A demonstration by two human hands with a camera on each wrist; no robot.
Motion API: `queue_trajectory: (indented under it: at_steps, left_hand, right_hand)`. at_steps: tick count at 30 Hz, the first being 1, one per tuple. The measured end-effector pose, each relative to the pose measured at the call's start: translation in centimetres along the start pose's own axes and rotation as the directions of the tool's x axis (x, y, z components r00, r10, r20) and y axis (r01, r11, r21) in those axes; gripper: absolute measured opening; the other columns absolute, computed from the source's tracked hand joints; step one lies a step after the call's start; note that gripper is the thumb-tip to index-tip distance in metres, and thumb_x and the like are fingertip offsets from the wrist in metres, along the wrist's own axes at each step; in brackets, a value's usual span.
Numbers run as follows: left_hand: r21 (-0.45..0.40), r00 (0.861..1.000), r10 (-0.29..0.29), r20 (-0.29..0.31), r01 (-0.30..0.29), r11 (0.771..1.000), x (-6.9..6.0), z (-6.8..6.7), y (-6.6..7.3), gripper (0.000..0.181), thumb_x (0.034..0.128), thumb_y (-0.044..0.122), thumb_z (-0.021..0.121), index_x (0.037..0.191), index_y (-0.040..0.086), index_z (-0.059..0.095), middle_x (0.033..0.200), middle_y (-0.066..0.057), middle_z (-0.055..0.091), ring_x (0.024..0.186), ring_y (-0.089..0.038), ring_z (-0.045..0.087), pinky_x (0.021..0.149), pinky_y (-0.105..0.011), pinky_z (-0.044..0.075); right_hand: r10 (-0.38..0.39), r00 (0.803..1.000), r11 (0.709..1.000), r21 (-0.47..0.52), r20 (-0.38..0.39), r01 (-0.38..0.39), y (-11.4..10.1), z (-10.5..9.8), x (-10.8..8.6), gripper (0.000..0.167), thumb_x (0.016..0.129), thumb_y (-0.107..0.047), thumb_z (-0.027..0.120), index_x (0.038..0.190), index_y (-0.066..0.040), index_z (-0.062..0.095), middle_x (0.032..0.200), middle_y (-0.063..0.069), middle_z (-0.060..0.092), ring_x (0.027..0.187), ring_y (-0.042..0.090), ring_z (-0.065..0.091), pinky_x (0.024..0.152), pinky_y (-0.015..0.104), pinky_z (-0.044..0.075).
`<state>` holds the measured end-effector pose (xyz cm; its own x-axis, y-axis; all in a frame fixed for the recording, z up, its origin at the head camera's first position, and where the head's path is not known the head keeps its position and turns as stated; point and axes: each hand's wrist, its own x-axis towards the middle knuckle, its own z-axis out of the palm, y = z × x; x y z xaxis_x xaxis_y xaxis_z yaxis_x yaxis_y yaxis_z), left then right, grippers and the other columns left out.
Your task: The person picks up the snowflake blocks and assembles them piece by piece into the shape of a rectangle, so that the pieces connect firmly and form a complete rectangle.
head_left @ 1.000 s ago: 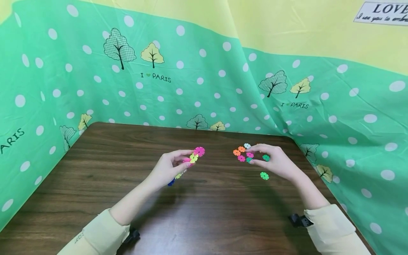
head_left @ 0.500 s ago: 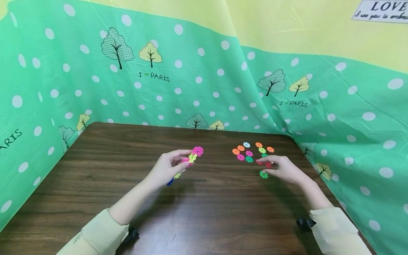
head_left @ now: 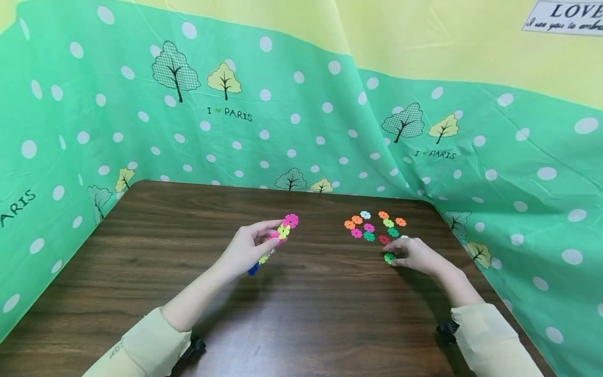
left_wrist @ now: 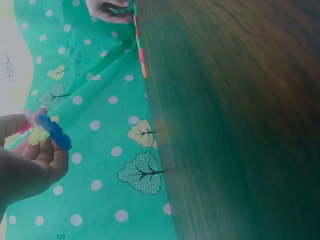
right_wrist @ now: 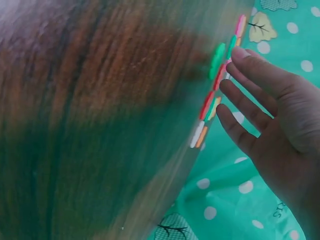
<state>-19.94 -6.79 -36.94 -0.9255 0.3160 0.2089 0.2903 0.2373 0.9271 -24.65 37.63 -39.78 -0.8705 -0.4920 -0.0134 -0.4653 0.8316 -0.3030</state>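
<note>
Your L hand (head_left: pixel 245 248) pinches a chain of flower-shaped plastic discs in pink, yellow, white & blue (head_left: pixel 283 231), up off the dark wood-grain table (head_left: pixel 301 314), blue end nearest you. Your R hand (head_left: pixel 419 255) has thumb & fingers parted around a bright-green notched plastic disc (head_left: pixel 388 258) down at the tabletop; R wrist view shows the fingers spread, no firm pinch. Can't tell for sure if the thumb touches it, view's blurry there.

Risks: the green disc is thin, so pushing on one edge could skid it instead of lifting it. Closing w/o a proper hold on the rim prob. means a slip. The red notched plastic disc (head_left: pixel 383 240) lies just beyond your fingers, so a stray fingertip might knock it. On the L, squeeze too hard & a chain joint could pop; too loose & it could twist or drop.
</note>
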Motion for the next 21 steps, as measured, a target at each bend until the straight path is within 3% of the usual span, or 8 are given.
queue_trajectory:
  at_steps: [10, 17, 21]
  left_hand:
    - [-0.02, 1.0, 0.016, -0.006, -0.016, 1.0, 0.05, 0.16, -0.02, 0.038, 0.0873, 0.01, 0.067, 0.123, 0.005, 0.057, 0.101, -0.013, 0.069, 0.081, -0.023, 0.065, 0.067, -0.025, 0.054]
    - [-0.043, 1.0, 0.012, -0.01, -0.013, 0.999, -0.07, 0.21, 0.42, 0.037, 0.0869, -0.001, 0.063, 0.122, -0.002, 0.053, 0.102, -0.021, 0.068, 0.082, -0.034, 0.065, 0.067, -0.031, 0.056]
    - [-0.063, 1.0, 0.02, -0.008, -0.021, 0.998, -0.03, 0.19, 0.24, 0.035, 0.0875, 0.001, 0.063, 0.121, 0.002, 0.053, 0.101, -0.018, 0.068, 0.077, -0.026, 0.065, 0.064, -0.027, 0.054]
  right_hand:
    - [-0.016, 1.0, 1.0, -0.013, 0.003, 0.016, 0.74, 0.82, 0.09, 0.032, 0.072, -0.006, 0.08, 0.102, -0.006, 0.07, 0.1, 0.005, 0.07, 0.093, 0.024, 0.061, 0.083, 0.044, 0.052]
    - [-0.007, 1.0, 1.0, -0.022, -0.011, 0.006, 0.64, 0.72, 0.44, 0.03, 0.071, -0.005, 0.08, 0.098, -0.008, 0.071, 0.091, 0.002, 0.063, 0.081, 0.018, 0.054, 0.07, 0.036, 0.05]
    - [0.006, 1.0, 1.0, -0.007, -0.008, -0.006, 0.66, 0.66, 0.56, 0.03, 0.07, -0.003, 0.08, 0.099, -0.008, 0.071, 0.093, 0.005, 0.061, 0.079, 0.018, 0.052, 0.068, 0.034, 0.049]
